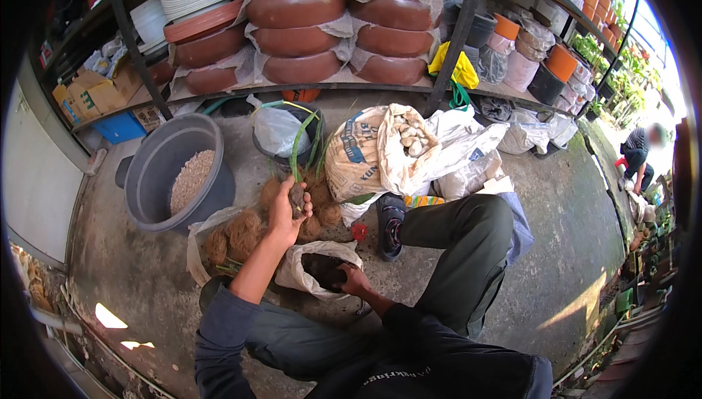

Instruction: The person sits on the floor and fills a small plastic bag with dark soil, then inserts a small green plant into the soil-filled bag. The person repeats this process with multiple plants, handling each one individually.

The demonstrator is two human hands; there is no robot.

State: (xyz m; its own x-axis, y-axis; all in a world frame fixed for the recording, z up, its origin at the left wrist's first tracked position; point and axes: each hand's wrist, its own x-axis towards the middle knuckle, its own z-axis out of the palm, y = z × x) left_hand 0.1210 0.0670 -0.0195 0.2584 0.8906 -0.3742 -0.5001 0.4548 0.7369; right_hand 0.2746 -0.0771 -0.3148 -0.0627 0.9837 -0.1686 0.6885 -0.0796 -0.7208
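Held up in my left hand [286, 214] is a plant with long green leaves [299, 144] and a dark clump of soil [296, 200] around its base. My right hand [354, 281] reaches into a small white woven sack [290, 275] between my legs. Dark soil [323, 268] fills that sack and hides some of my fingertips, so whether they grip anything is unclear. Fibrous brown husk balls [245, 232] lie in an open white bag [196, 254] left of the sack. More husk balls [329, 214] rest on the floor beyond my left hand.
A grey tub [216, 207] with pale granules [192, 180] stands at left. Ahead are a large printed sack [351, 149] of pale stones [414, 135] and a black bucket [315, 130]. Brown bowls [299, 40] fill the shelf. A red flower [358, 232] lies near my foot. Another person [638, 149] sits far right.
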